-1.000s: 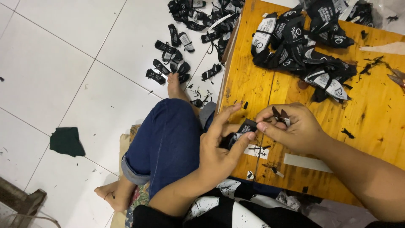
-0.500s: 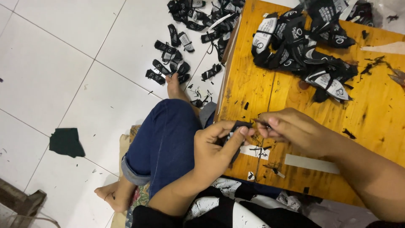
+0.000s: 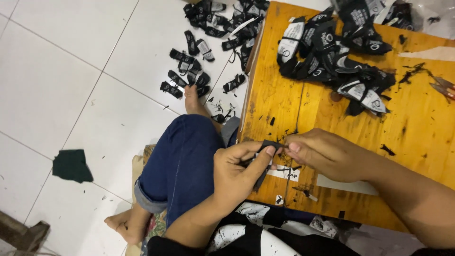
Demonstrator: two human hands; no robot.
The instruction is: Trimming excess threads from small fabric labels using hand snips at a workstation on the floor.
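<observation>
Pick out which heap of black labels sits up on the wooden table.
The heap of black labels on the wooden table; the other heaps lie on the white floor tiles.

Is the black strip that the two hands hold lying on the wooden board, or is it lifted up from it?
Lifted. The left hand and right hand pinch the black strip between their fingertips at the wooden board's edge.

Both hands point(image 3: 284, 159) have closed together, pinching the black label point(image 3: 268, 148) between fingertips.
</observation>
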